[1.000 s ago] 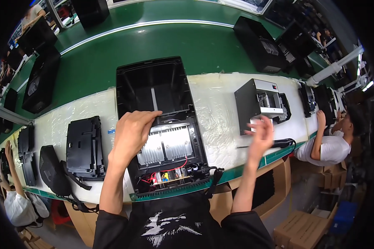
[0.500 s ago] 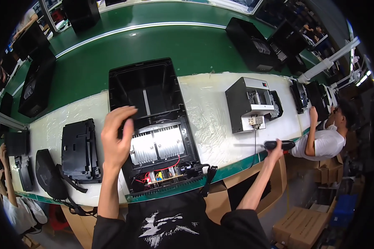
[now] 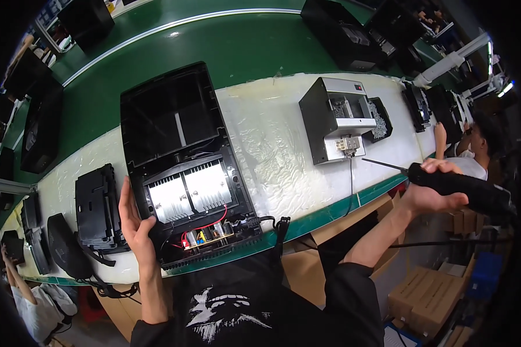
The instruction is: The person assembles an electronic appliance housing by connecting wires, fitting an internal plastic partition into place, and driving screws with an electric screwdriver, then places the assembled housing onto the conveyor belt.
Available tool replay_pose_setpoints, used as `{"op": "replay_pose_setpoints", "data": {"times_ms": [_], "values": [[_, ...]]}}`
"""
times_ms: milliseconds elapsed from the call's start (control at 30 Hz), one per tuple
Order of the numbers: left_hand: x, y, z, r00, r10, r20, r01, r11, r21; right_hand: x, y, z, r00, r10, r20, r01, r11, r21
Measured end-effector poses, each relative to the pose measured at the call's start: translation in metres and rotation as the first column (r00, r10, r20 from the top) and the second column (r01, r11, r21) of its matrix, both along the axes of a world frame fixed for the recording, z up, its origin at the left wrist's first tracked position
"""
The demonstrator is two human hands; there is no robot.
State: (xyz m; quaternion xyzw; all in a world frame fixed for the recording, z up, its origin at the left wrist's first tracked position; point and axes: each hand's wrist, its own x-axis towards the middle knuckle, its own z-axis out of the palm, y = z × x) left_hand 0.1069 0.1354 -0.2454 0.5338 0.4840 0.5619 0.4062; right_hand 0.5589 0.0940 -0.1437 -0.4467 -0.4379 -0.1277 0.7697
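My right hand grips a black electric screwdriver, its long thin bit pointing left toward the front of a grey and black screw feeder. The bit's tip appears close to the feeder's small metal outlet; I cannot tell if they touch. My left hand, fingers stretched out, lies along the left edge of an open black plastic housing. Inside the housing's near half are two finned silver heat sinks, with a small circuit board and red wires nearer to me.
Left of the housing lie stacked black plastic panels and a dark mesh-like part with cables. A black tray of screws sits beside the feeder. Co-workers sit at both sides. Cardboard boxes stand at lower right.
My right hand has risen with the screwdriver, whose bit now points at the feeder. My left hand has come down from above the housing to its left edge. The view has shifted.
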Motion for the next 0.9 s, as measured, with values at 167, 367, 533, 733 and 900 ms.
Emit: {"op": "replay_pose_setpoints", "data": {"times_ms": [167, 367, 533, 733, 900], "values": [[0.003, -0.018, 0.002, 0.992, 0.053, 0.114, -0.036, 0.989, -0.145, -0.004, 0.012, -0.017, 0.990, 0.137, -0.031, -0.138, 0.990, -0.014], [0.000, -0.016, 0.001, 0.996, 0.084, 0.029, -0.078, 0.984, -0.158, 0.003, 0.016, -0.029, 0.976, 0.212, -0.042, -0.212, 0.977, -0.005], [0.024, -0.021, 0.002, 0.991, 0.127, 0.052, -0.118, 0.980, -0.158, 0.015, 0.025, -0.018, 0.878, 0.433, -0.203, -0.445, 0.895, -0.014], [0.032, -0.019, 0.002, 0.985, 0.122, 0.119, -0.105, 0.984, -0.144, -0.001, 0.105, 0.008, 0.956, 0.248, -0.157, -0.281, 0.928, -0.243], [0.028, -0.017, -0.005, 0.987, 0.059, 0.150, -0.045, 0.995, -0.092, 0.004, 0.105, 0.023, 0.950, 0.298, -0.089, -0.311, 0.901, -0.302]]}}
